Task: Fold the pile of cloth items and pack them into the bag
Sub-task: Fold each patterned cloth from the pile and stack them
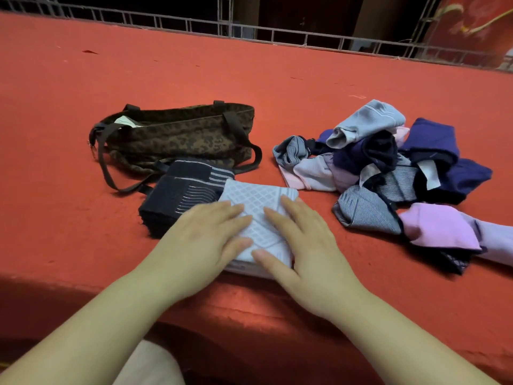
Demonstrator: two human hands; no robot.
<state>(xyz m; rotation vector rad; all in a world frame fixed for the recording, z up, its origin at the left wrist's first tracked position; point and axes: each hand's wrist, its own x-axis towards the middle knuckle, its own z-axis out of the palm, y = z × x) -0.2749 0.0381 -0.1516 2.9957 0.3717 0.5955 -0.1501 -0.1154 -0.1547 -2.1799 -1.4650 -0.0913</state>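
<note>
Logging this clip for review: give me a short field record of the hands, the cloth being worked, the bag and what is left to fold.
left hand: left hand flat, fingers straight, pressing the pale blue patterned cloth
right hand: right hand flat on the same cloth
cloth state: folded, lying on the red surface near its front edge
beside it: dark folded cloth, touching its left side
bag: leopard-print bag behind, lying on its side, something pale at its opening
remaining: unfolded pile to the right
</note>
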